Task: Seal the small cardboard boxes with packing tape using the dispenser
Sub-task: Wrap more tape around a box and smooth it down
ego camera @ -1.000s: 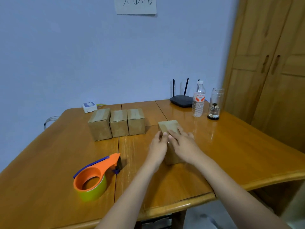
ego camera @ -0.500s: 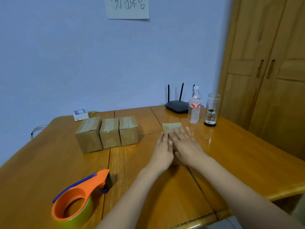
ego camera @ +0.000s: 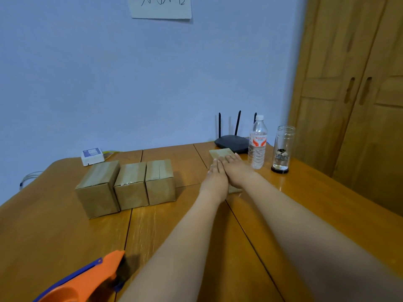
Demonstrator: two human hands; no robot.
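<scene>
Three taped boxes point(ego camera: 128, 185) stand in a row; left hand point(ego camera: 214, 178) and right hand point(ego camera: 236, 168), fingers flat, press the fourth box point(ego camera: 220, 153), dispenser point(ego camera: 87, 282) untouched.

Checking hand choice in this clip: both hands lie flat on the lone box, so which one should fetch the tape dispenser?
Probably the left. The tape dispenser lies near and on the left hand's side, while the right hand is farther and can keep pressing the box flaps down.

Three taped brown boxes point(ego camera: 128, 185) stand side by side. A fourth box point(ego camera: 221, 154) sits to their right. The orange tape dispenser point(ego camera: 87, 282) lies nearest.
</scene>
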